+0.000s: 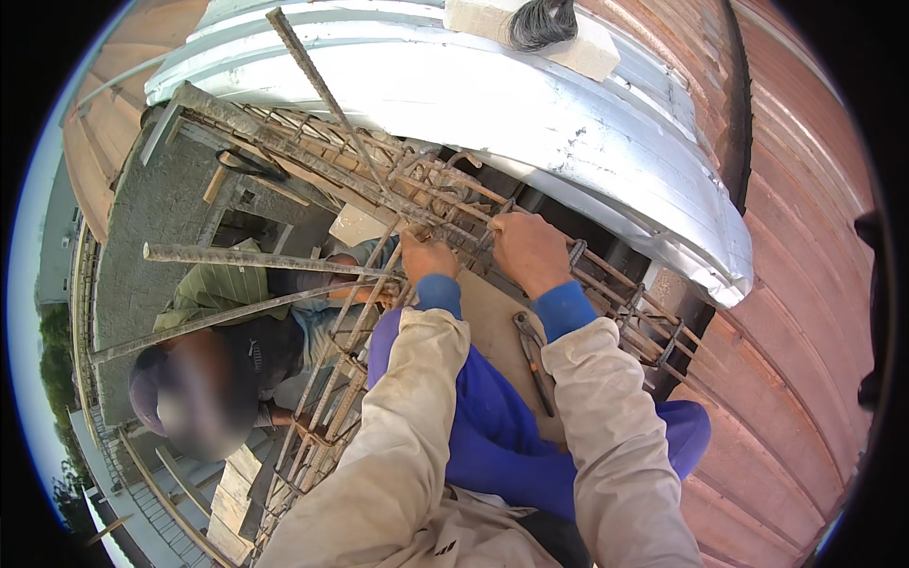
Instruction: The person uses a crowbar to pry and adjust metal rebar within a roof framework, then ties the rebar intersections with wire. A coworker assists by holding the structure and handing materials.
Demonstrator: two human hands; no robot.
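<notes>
My left hand (428,257) is closed at the corner where steel bars cross, its fingertips partly hidden among them. To its right, my right hand (532,252) grips a bar of the rebar cage (606,268) beside a wire-tied stirrup. The cage runs from the upper left past both hands to the right. A second rebar cage (331,393) comes toward me on the left and meets it near my left hand. Pincers with orange-and-black handles (535,364) lie on a tan board (492,317) between my forearms, touched by neither hand.
Below on the left, a person in a cap (199,388) has hands at the second cage. Loose bars (237,312) jut out leftward, and one bar (317,80) rises steeply. Silver sheet metal (530,104) bulges ahead; a block with coiled wire (544,26) rests on it. Reddish roofing (776,379) lies right.
</notes>
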